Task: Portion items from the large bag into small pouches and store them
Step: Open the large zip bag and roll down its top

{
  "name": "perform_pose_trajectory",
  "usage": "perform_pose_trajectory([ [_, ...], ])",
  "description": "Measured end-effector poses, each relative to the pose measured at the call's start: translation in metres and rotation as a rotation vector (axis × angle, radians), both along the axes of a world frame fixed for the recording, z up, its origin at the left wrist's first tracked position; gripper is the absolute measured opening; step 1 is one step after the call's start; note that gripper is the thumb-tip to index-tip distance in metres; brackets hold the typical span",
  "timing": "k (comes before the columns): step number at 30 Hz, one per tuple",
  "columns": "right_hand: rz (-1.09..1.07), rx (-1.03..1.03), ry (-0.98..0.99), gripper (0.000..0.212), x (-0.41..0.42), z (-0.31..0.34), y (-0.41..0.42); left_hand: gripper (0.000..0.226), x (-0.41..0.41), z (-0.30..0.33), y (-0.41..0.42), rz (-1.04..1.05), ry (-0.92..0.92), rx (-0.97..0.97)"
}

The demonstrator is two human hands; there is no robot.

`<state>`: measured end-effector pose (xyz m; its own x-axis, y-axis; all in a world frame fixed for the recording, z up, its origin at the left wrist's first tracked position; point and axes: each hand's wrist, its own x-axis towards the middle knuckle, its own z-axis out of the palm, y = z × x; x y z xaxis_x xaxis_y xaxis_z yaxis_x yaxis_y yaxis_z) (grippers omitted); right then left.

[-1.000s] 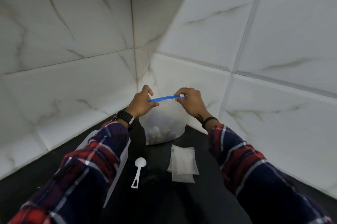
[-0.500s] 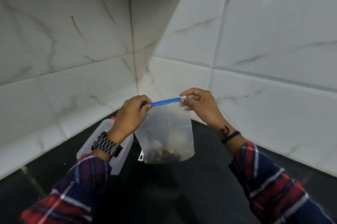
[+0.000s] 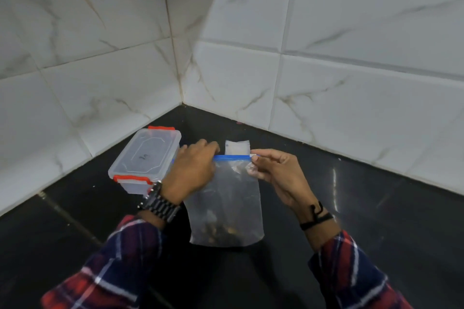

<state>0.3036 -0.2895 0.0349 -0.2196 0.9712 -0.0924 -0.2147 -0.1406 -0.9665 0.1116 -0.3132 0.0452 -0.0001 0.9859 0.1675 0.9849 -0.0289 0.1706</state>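
Note:
A large clear bag with a blue zip strip along its top hangs above the black counter, with dark and brown pieces gathered at its bottom. My left hand grips the left end of the zip strip. My right hand pinches the right end at the white slider. Small white pouches show just behind the bag's top edge; most of them are hidden by the bag. The white scoop is not visible.
A clear plastic box with red clips and a shut lid stands on the black counter to the left, close to my left wrist. White marble-look tiled walls meet in a corner behind.
The view has tilted downward, so the counter corner and the whole box now show. Both hands have carried the bag lower and nearer to me, still holding the zip strip's ends.

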Motion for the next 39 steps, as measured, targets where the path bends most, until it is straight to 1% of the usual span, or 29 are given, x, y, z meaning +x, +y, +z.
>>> perform_pose_trajectory([
  [1, -0.026, -0.006, 0.011, 0.018, 0.0, -0.002, -0.001, 0.031, 0.011, -0.008, 0.002, -0.048, 0.003, 0.036],
  [3, -0.074, 0.005, 0.018, 0.016, 0.0, -0.004, -0.003, 0.039, 0.034, -0.014, 0.002, -0.165, -0.117, 0.056],
  [5, -0.118, 0.031, 0.011, 0.01, 0.002, -0.005, -0.005, 0.036, 0.054, -0.015, 0.003, -0.226, -0.251, 0.076],
  [6, -0.135, 0.044, 0.011, 0.008, 0.003, -0.006, -0.005, 0.035, 0.06, -0.016, 0.005, -0.233, -0.284, 0.099],
  [8, -0.156, 0.059, 0.025, 0.008, 0.006, -0.007, -0.006, 0.034, 0.065, -0.018, 0.01, -0.247, -0.314, 0.115],
  [11, -0.167, 0.075, 0.046, 0.009, 0.012, -0.01, -0.009, 0.033, 0.065, -0.017, 0.012, -0.297, -0.405, 0.084],
  [17, -0.166, 0.135, 0.022, 0.01, 0.009, -0.016, -0.014, 0.019, 0.059, -0.022, 0.014, -0.295, -0.501, 0.202],
  [21, -0.193, 0.169, -0.004, 0.01, 0.006, -0.019, -0.014, 0.016, 0.052, -0.022, 0.016, -0.306, -0.485, 0.227],
  [26, -0.219, 0.143, -0.021, 0.008, 0.004, -0.023, -0.012, 0.018, 0.042, -0.027, 0.015, -0.33, -0.378, 0.276],
  [32, -0.271, 0.139, -0.09, 0.007, 0.007, -0.024, -0.008, 0.019, 0.019, -0.03, 0.013, -0.287, -0.257, 0.301],
  [34, -0.28, 0.14, -0.096, 0.007, 0.008, -0.025, -0.008, 0.019, 0.009, -0.033, 0.013, -0.273, -0.252, 0.323],
  [37, -0.287, 0.134, -0.092, 0.007, 0.009, -0.025, -0.007, 0.028, -0.004, -0.035, 0.012, -0.247, -0.243, 0.334],
  [39, -0.294, 0.139, -0.092, 0.007, 0.01, -0.025, -0.006, 0.024, -0.011, -0.034, 0.01, -0.228, -0.223, 0.338],
])
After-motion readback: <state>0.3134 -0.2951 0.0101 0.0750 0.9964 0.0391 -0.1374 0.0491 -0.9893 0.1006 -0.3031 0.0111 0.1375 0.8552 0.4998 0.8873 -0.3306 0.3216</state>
